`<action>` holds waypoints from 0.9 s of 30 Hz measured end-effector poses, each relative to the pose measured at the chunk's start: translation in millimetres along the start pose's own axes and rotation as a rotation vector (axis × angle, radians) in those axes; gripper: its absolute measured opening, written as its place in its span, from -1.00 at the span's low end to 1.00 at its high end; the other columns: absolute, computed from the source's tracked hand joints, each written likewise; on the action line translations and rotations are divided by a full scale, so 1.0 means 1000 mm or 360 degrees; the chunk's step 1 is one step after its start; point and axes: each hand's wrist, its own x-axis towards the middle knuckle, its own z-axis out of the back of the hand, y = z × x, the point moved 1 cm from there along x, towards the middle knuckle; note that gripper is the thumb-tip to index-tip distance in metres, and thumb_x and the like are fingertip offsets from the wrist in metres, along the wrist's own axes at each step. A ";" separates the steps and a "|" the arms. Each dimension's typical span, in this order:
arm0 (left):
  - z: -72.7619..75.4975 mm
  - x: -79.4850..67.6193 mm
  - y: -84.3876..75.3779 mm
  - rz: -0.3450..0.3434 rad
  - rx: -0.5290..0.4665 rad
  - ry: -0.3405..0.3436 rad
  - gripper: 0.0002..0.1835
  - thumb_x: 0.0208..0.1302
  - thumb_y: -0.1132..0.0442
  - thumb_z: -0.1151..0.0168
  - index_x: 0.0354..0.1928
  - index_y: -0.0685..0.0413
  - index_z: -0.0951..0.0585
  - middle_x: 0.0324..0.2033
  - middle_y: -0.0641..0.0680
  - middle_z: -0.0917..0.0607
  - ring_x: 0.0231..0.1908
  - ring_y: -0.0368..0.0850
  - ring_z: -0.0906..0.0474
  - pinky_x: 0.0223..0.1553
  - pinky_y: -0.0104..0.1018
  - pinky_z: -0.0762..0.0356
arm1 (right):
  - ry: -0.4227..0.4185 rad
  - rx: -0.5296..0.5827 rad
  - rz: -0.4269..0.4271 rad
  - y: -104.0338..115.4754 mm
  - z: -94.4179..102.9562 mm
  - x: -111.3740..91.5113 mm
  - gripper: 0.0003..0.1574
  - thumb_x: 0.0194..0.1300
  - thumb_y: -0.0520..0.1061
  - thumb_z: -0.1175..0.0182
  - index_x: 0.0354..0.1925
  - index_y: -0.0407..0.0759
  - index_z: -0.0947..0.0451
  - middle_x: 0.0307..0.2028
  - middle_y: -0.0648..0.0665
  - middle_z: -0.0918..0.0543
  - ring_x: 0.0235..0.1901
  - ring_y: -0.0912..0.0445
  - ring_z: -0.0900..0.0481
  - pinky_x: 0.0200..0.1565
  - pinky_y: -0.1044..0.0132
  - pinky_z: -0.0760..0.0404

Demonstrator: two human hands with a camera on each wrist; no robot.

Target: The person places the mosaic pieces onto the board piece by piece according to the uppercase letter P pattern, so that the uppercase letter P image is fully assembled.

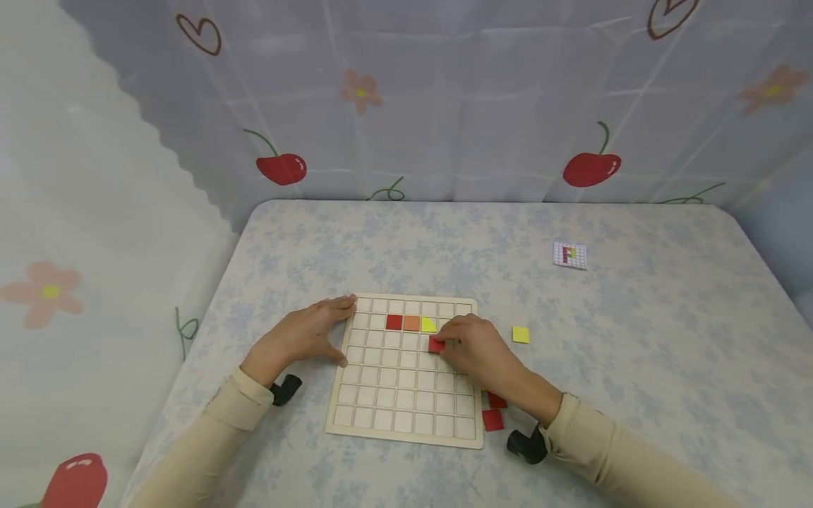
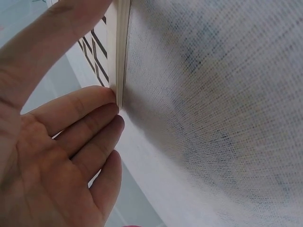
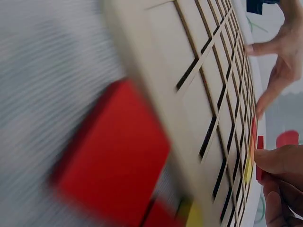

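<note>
A wooden grid board (image 1: 406, 439) lies flat on the table. In one row near its far edge sit a red tile (image 1: 394, 322), an orange tile (image 1: 411, 323) and a yellow tile (image 1: 428, 324). My left hand (image 1: 305, 337) touches the board's left edge, fingertips near the far corner and thumb lower down; in the left wrist view its fingers (image 2: 71, 109) are extended. Between thumb and fingers, my right hand (image 1: 473, 346) pinches a red square tile (image 1: 435, 344) at the board, one row nearer than the yellow tile. Whether that tile touches the board, I cannot tell.
Right of the board lie a loose yellow tile (image 1: 521, 334) and red tiles (image 1: 492, 420), partly under my right forearm. A small pattern card (image 1: 569, 255) with coloured squares lies farther back. A printed curtain (image 1: 444, 106) hangs behind the table.
</note>
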 end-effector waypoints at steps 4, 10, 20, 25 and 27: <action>-0.001 0.003 -0.002 -0.0035 0.0009 -0.0009 0.08 -0.11 -0.04 -0.60 0.45 0.18 -0.30 0.49 0.12 -0.17 0.44 0.16 -0.12 0.21 0.10 -0.41 | 0.0015 0.0009 0.0131 0.011 -0.013 0.017 -0.75 0.12 -0.34 -0.39 -0.17 -0.24 -0.77 -0.19 -0.10 -0.72 -0.13 -0.01 -0.61 -0.04 0.12 -0.60; -0.001 0.004 -0.004 -0.0028 0.0004 -0.0007 0.08 -0.10 -0.04 -0.60 0.46 0.17 -0.29 0.49 0.11 -0.16 0.44 0.16 -0.11 0.22 0.09 -0.40 | 0.0028 -0.0009 0.0197 0.020 -0.029 0.036 -0.76 0.09 -0.40 -0.36 -0.22 -0.27 -0.77 -0.23 -0.11 -0.72 -0.16 -0.02 -0.62 0.05 0.09 -0.57; 0.001 0.003 -0.001 -0.0037 -0.0007 -0.0027 0.06 -0.11 -0.03 -0.61 0.44 0.18 -0.32 0.49 0.10 -0.18 0.44 0.11 -0.13 0.19 0.04 -0.45 | 0.0079 -0.0046 0.0273 0.030 -0.037 0.049 -0.82 0.12 -0.39 -0.36 -0.27 -0.25 -0.79 -0.26 -0.09 -0.72 -0.18 0.01 -0.58 -0.09 0.21 -0.59; 0.000 0.002 0.003 -0.0034 -0.0030 -0.0042 0.05 -0.14 -0.02 -0.63 0.41 0.19 -0.36 0.48 0.10 -0.20 0.43 0.12 -0.15 0.18 0.05 -0.46 | 0.0191 -0.0034 0.0214 0.034 -0.039 0.053 -0.87 0.18 -0.35 -0.37 -0.25 -0.27 -0.78 -0.20 -0.10 -0.68 -0.10 -0.01 -0.54 -0.03 0.19 -0.59; -0.002 0.001 0.005 -0.0037 -0.0033 -0.0046 0.04 -0.15 -0.02 -0.63 0.41 0.19 -0.37 0.48 0.11 -0.20 0.43 0.13 -0.15 0.17 0.04 -0.46 | 0.0204 -0.0039 0.0198 0.036 -0.040 0.053 -0.87 0.19 -0.35 -0.37 -0.25 -0.26 -0.78 -0.19 -0.09 -0.66 -0.10 -0.01 -0.53 -0.03 0.19 -0.59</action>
